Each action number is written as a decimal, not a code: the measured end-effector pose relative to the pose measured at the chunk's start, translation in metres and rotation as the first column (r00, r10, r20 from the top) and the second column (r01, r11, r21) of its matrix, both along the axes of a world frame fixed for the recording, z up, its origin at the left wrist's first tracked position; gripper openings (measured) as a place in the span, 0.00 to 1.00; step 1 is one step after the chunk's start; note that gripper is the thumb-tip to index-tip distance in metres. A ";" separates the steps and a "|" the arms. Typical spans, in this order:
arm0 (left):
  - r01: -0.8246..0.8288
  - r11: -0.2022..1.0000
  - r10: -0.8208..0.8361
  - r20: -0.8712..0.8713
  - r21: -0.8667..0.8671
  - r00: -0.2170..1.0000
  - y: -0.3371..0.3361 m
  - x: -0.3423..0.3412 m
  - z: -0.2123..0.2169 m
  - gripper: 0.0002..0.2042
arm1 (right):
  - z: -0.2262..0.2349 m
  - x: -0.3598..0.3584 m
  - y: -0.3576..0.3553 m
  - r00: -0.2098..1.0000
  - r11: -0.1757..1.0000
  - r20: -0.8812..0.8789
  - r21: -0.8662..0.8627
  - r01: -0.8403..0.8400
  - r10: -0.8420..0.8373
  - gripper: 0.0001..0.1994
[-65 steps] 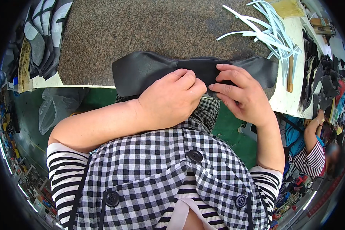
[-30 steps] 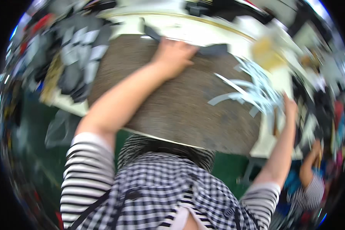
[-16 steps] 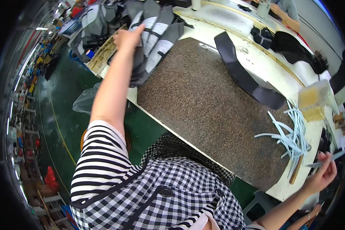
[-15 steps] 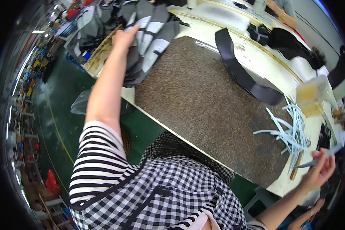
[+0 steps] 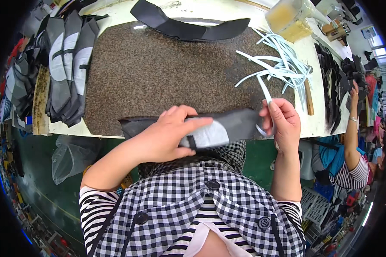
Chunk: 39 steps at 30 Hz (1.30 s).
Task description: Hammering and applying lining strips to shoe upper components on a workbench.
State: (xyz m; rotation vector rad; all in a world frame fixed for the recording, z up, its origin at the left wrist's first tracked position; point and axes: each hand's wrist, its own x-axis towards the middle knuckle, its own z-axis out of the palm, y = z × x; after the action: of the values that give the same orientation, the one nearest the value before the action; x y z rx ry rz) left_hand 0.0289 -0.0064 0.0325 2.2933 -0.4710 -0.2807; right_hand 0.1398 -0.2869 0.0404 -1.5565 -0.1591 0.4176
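Note:
A curved dark grey piece with a silver-white patch and a black band lies along the near edge of the table. My left hand grips it near its middle, fingers over the top and thumb at the lower edge. At the piece's right end, my right hand pinches a thin light blue strip between thumb and fingers. The strip's upper end sticks up beyond the hand, and part of it shows beside the piece. More light blue strips lie in a loose tangle just beyond.
Similar grey pieces are stacked at the left. A black curved band lies at the mat's far edge. To the right are a wooden-handled tool, a clear container and dark pieces. Another person's arm shows far right.
My left hand has come from the stack at the left to the near table edge, with a grey piece. My right hand has brought a strip in from the right. The view has turned.

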 end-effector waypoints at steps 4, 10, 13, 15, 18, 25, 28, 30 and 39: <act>-0.006 0.999 0.005 0.022 0.047 1.000 -0.008 -0.001 -0.010 0.38 | 0.009 -0.014 -0.001 0.997 0.993 0.060 -0.114 -0.039 0.047 0.08; -0.082 0.980 0.042 0.212 0.183 0.976 -0.014 -0.010 -0.033 0.36 | 0.022 -0.021 0.026 0.986 0.946 0.091 -0.309 -0.102 0.137 0.11; -0.158 0.978 0.090 0.405 0.138 0.910 -0.015 -0.019 -0.037 0.34 | 0.021 -0.024 0.039 0.920 0.927 0.278 -0.330 -0.178 0.276 0.11; -0.215 0.969 0.044 0.771 0.121 0.636 -0.010 -0.040 -0.055 0.23 | 0.024 -0.028 0.040 0.913 0.879 0.256 -0.441 -0.180 0.316 0.14; -0.263 0.948 0.008 0.812 0.181 0.584 0.026 -0.077 -0.073 0.16 | 0.026 -0.028 0.035 0.974 0.935 0.167 -0.343 -0.089 0.154 0.13; -0.458 0.879 0.314 0.558 0.135 0.768 0.043 -0.086 -0.076 0.24 | 0.014 -0.041 0.130 0.902 0.836 -0.097 -0.345 -0.427 0.421 0.07; -0.480 0.871 0.362 0.524 0.105 0.771 0.039 -0.082 -0.072 0.28 | -0.013 -0.047 0.149 0.893 0.821 -0.063 -0.368 -0.437 0.446 0.06; -0.497 0.867 0.419 0.500 0.027 0.758 0.039 -0.078 -0.073 0.30 | -0.016 -0.048 0.157 0.885 0.798 -0.029 -0.421 -0.432 0.464 0.06; -0.462 0.882 0.369 0.465 0.098 0.804 0.046 -0.079 -0.080 0.32 | -0.024 -0.050 0.173 0.826 0.673 0.112 -0.644 -0.364 0.553 0.08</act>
State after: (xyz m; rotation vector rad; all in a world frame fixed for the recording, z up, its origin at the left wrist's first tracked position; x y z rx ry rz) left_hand -0.0498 0.0399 -0.0478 2.5949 -0.1360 0.4375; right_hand 0.0894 -0.1137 0.0168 -2.2197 -0.7429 0.6785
